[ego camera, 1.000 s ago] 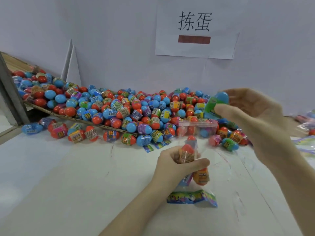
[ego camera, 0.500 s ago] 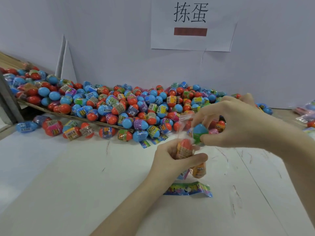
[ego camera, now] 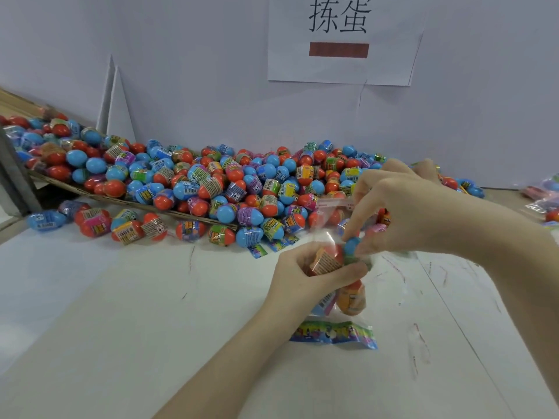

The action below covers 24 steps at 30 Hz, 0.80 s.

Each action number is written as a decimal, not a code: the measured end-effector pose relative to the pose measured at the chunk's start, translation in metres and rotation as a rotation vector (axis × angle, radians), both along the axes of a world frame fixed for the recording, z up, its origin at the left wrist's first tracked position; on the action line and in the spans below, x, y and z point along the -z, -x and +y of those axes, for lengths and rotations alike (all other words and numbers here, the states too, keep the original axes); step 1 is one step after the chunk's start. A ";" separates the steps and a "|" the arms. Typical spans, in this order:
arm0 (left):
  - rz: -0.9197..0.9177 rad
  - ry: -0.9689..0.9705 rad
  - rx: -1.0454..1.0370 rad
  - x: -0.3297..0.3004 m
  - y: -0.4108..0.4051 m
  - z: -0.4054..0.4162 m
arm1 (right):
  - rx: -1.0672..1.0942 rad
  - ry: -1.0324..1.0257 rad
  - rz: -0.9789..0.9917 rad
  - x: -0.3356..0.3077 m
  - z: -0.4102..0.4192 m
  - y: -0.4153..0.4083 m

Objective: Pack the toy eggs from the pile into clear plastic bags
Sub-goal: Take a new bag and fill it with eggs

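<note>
head view: white tabletop (ego camera: 121,313), scuffed with dark marks; grey wall behind with a paper sign (ego camera: 341,40) bearing two black characters and a brown bar. pile of toy eggs (ego camera: 211,182), blue and red with printed wrap bands, heaped along the wall on a sloping board (ego camera: 127,201), a few strays lying on the tabletop in front of its lower edge. left hand (ego camera: 305,270), fingers curled shut around the middle of a clear plastic bag (ego camera: 338,267), which stands upright over the tabletop with its mouth upward, red zip strip visible at the top. inside the bag: an orange-red egg (ego camera: 326,258) under the left fingers and another orange egg (ego camera: 352,297) lower down; colourful printed strip (ego camera: 332,334) at the bag's bottom, on the tabletop. right hand (ego camera: 402,213) above the bag mouth, fingertips pinched on a blue egg (ego camera: 352,246) partly inside the opening. more packed bags at the far right edge, blurred.
</note>
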<state>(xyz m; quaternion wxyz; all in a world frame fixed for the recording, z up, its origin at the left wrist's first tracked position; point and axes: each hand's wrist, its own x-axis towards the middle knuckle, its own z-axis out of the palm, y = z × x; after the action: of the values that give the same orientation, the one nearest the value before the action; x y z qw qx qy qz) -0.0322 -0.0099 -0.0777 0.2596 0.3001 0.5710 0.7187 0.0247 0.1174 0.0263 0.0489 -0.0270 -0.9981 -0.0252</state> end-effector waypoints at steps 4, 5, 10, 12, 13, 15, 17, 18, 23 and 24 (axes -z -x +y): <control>-0.030 0.008 -0.018 0.000 0.001 0.000 | 0.028 -0.077 0.015 -0.003 0.005 -0.001; -0.036 0.009 -0.029 -0.001 0.001 0.000 | -0.004 -0.069 0.057 -0.002 0.006 -0.002; -0.079 -0.002 -0.038 -0.001 0.002 0.000 | 0.030 0.741 0.532 0.020 0.002 -0.014; -0.091 0.009 -0.043 0.000 0.002 0.000 | 0.144 1.003 0.373 0.039 -0.002 -0.016; -0.097 0.015 -0.040 0.001 0.002 0.000 | 0.176 1.080 0.278 0.050 -0.002 -0.016; -0.108 0.031 -0.011 0.001 0.003 0.000 | 0.176 1.250 0.185 0.064 -0.001 -0.015; -0.132 0.028 0.038 0.001 0.004 -0.001 | 0.152 1.414 0.200 0.072 0.001 -0.015; -0.136 0.021 0.063 0.000 0.004 -0.001 | 0.144 1.470 0.210 0.073 0.000 -0.015; 0.009 0.045 -0.039 -0.001 0.002 0.000 | 0.194 1.529 0.222 0.081 0.004 -0.013; 0.031 0.031 -0.087 -0.001 0.003 0.000 | 0.219 1.539 0.221 0.080 0.003 -0.013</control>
<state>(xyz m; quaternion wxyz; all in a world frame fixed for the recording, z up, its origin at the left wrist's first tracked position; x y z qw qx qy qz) -0.0356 -0.0098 -0.0770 0.2237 0.2820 0.5985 0.7157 0.0379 0.1201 -0.0535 0.1128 -0.1537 -0.7158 0.6718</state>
